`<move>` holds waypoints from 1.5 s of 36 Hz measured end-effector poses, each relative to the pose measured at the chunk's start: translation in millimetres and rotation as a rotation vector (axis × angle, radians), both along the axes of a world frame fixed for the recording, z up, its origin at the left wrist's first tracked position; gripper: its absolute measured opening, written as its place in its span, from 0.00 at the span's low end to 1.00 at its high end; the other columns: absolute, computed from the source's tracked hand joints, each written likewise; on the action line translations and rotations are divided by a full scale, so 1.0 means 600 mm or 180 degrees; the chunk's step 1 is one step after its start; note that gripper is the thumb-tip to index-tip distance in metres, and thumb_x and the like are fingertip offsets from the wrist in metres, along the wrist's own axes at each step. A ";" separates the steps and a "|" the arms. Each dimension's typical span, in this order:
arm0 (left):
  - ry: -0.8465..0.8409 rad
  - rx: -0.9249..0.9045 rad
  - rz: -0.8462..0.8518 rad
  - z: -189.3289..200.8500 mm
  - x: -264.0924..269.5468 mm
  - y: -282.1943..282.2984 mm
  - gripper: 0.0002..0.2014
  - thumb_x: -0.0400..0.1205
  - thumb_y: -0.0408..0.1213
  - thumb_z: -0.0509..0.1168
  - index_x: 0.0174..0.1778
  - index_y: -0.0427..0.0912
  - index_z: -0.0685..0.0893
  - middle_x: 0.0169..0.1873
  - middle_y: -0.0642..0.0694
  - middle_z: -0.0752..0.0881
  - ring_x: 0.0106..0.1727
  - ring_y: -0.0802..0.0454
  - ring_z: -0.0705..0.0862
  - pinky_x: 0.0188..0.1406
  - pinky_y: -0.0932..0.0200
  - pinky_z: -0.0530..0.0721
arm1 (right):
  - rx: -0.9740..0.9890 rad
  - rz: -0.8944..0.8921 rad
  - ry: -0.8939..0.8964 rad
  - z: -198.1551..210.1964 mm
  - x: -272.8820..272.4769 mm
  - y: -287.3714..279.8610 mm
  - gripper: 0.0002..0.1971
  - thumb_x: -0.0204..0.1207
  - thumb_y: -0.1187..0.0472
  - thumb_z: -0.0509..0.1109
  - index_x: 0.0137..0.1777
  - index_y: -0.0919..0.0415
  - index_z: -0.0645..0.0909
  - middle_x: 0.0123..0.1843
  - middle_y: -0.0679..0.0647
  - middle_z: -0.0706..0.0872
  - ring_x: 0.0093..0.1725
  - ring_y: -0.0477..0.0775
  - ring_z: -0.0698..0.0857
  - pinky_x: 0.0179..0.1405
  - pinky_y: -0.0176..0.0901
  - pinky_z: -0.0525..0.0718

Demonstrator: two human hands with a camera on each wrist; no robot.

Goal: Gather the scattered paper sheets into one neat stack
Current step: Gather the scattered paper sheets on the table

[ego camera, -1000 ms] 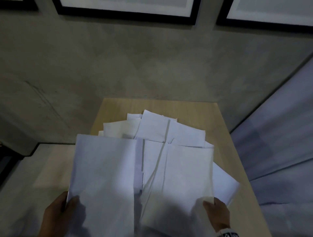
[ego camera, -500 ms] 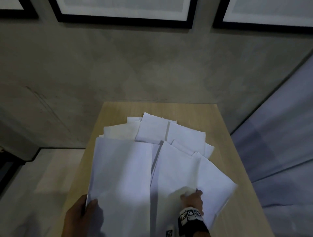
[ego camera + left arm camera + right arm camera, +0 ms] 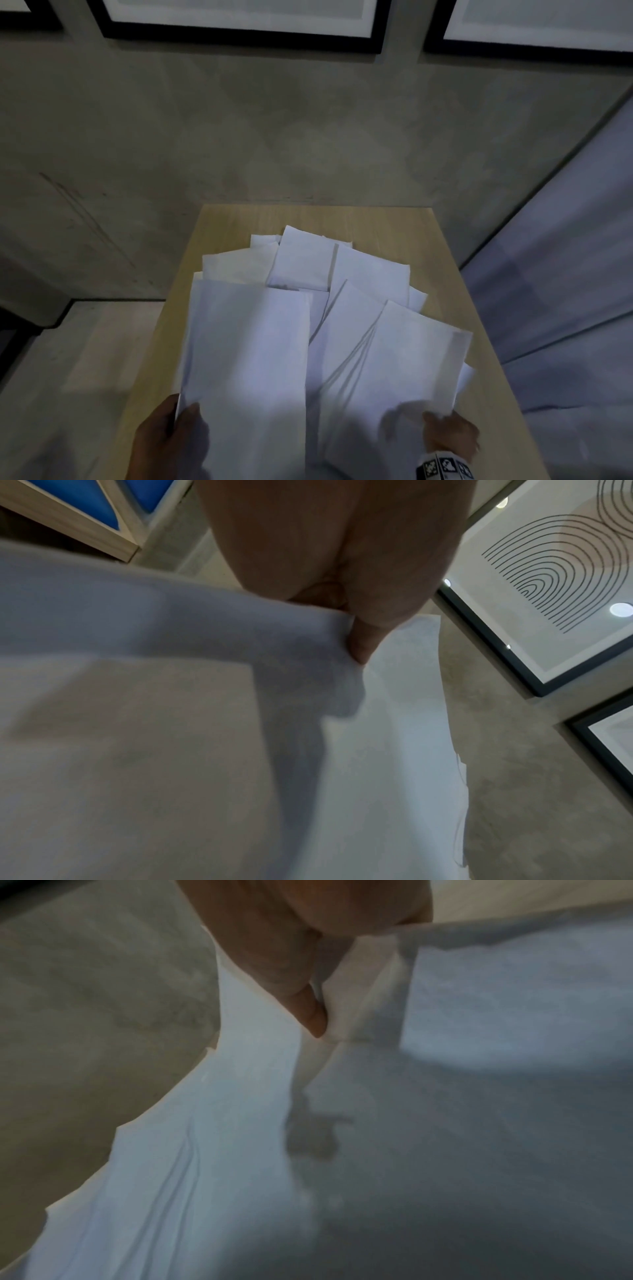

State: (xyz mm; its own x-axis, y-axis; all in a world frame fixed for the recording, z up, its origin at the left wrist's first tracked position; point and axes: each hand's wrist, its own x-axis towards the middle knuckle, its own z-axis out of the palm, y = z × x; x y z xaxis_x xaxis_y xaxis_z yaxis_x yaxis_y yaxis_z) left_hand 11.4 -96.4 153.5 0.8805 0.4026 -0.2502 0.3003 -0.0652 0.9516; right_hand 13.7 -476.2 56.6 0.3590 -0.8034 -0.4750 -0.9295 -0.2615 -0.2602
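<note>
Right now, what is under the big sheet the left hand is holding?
Under the big sheet pinched by the left hand, other white sheets poke out at its far edge, lying on the wooden table. What lies beneath its middle is covered.

Both arms are bare: no sleeve, glove or ring shows on either one in any view. The left hand [image 3: 168, 442] has nothing on it as far as the bottom edge of the head view, and its thumb carries a short, plain nail. The right hand [image 3: 450, 435] has a band [image 3: 445, 468] round the wrist, white with a row of square black-and-white coded markers set side by side along it; the patterns are too small to read. From the wrist views only bare thumbs and fingers [image 3: 363, 639] appear, close and soft-edged, with short unpainted nails [image 3: 313, 1020].
</note>
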 end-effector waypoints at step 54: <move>0.0505 0.1504 -0.1470 -0.123 0.145 -0.195 0.16 0.82 0.52 0.57 0.36 0.48 0.81 0.39 0.47 0.84 0.42 0.51 0.83 0.48 0.56 0.80 | 0.2913 0.0427 -0.1755 0.086 -0.001 -0.003 0.44 0.30 0.46 0.89 0.52 0.64 0.87 0.49 0.66 0.92 0.50 0.68 0.89 0.59 0.63 0.83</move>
State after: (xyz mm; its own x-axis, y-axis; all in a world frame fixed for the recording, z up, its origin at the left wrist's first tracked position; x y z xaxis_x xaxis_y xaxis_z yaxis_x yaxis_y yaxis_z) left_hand 98.1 -213.2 79.9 0.9556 0.0919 -0.2801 0.2753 -0.6182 0.7362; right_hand 13.2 -478.1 108.0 0.7663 -0.1631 -0.6214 -0.6023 0.1541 -0.7833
